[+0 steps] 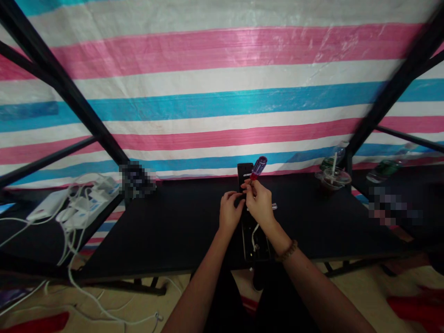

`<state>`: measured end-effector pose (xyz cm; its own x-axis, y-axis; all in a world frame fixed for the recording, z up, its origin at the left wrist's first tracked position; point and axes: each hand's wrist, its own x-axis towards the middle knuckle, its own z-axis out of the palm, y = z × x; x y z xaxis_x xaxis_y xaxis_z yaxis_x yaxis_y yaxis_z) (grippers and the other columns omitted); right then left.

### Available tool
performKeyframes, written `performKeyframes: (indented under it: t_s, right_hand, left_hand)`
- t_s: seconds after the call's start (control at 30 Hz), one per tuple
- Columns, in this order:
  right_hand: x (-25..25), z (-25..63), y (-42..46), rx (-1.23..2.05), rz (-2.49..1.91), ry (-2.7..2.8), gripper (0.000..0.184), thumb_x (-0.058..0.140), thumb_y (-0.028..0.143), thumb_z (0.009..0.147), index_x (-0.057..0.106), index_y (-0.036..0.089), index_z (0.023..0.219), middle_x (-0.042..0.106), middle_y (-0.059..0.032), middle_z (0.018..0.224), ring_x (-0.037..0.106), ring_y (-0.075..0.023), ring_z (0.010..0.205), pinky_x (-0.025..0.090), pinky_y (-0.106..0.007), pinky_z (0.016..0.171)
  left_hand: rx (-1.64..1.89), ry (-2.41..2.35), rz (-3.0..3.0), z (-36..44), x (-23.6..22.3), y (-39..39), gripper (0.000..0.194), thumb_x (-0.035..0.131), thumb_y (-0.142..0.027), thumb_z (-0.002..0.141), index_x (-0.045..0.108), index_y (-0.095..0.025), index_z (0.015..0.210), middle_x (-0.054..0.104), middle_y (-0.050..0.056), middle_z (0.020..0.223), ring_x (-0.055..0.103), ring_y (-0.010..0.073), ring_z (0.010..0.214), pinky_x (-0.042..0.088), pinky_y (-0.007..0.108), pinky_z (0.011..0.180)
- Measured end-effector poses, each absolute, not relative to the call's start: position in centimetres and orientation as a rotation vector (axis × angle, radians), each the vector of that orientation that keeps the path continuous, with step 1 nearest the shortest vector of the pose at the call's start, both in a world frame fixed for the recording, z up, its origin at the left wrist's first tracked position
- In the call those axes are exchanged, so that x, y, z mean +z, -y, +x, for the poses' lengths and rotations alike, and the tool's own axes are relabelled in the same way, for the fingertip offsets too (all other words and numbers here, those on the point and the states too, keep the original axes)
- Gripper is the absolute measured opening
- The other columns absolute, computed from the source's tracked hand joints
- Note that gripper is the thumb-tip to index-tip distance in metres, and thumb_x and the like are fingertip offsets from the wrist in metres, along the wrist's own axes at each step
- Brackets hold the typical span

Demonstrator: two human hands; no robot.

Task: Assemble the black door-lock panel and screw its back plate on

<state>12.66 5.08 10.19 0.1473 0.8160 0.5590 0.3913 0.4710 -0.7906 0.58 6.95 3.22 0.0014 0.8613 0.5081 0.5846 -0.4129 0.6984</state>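
My right hand [259,202] is closed around a screwdriver [258,167] with a purple-red handle, held upright with its tip pointing down. My left hand [230,212] is closed on a black flat device [244,178] that stands up from the black table [166,222]. The two hands touch over the middle of the table. Below them lies a black phone-like slab [256,245] with a white cord on it. A beaded bracelet sits on my right wrist.
A power strip with white chargers and cables [74,206] lies at the left. Plastic cups with a straw [332,178] stand at the right back, a green bottle [385,169] beyond. Black frame bars cross a striped pink, blue and white tarp [222,92] behind.
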Motion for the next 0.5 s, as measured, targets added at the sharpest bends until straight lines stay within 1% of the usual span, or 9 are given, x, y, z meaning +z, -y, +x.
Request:
performKeyframes:
  t_s: [0.13, 0.3, 0.4, 0.5]
  right_hand:
    - [10.7, 13.7, -5.2, 0.494, -1.050, 1.346, 0.017, 0.048, 0.030, 0.094, 0.062, 0.021, 0.100, 0.074, -0.0070, 0.092, 0.073, -0.0189, 0.076, 0.061, -0.033, 0.075]
    - [10.6, 14.3, -4.9, 0.617, -0.974, 1.198, 0.020, 0.051, 0.038, 0.095, 0.059, 0.021, 0.099, 0.074, -0.0065, 0.090, 0.074, -0.0196, 0.082, 0.062, -0.036, 0.079]
    - [10.1, 14.5, -4.8, 0.666, -0.940, 1.153, 0.020, 0.054, 0.038, 0.093, 0.059, 0.020, 0.099, 0.073, -0.0062, 0.089, 0.073, -0.0191, 0.081, 0.062, -0.036, 0.080]
    - [9.6, 14.4, -4.7, 0.698, -0.946, 1.122, 0.019, 0.055, 0.038, 0.092, 0.059, 0.020, 0.097, 0.072, -0.0059, 0.087, 0.073, -0.0182, 0.077, 0.062, -0.037, 0.080]
  left_hand:
    - [1.393, -1.477, 1.949, 0.5, 2.8, -7.2, 0.020, 0.069, -0.019, 0.083, 0.074, -0.020, 0.102, 0.068, 0.008, 0.105, 0.066, 0.0231, 0.101, 0.053, 0.041, 0.094]
    - [1.425, -1.449, 1.911, 0.5, 2.7, -7.2, 0.026, 0.072, -0.021, 0.082, 0.074, -0.021, 0.108, 0.069, 0.007, 0.108, 0.068, 0.0224, 0.099, 0.056, 0.038, 0.088]
    - [1.429, -1.426, 1.914, 0.5, 2.9, -7.0, 0.026, 0.072, -0.020, 0.081, 0.075, -0.022, 0.107, 0.071, 0.006, 0.104, 0.069, 0.0216, 0.095, 0.057, 0.037, 0.086]
    - [1.444, -1.401, 1.921, 0.4, 3.1, -6.6, 0.025, 0.071, -0.024, 0.083, 0.074, -0.022, 0.108, 0.072, 0.007, 0.104, 0.069, 0.0218, 0.096, 0.057, 0.038, 0.087]
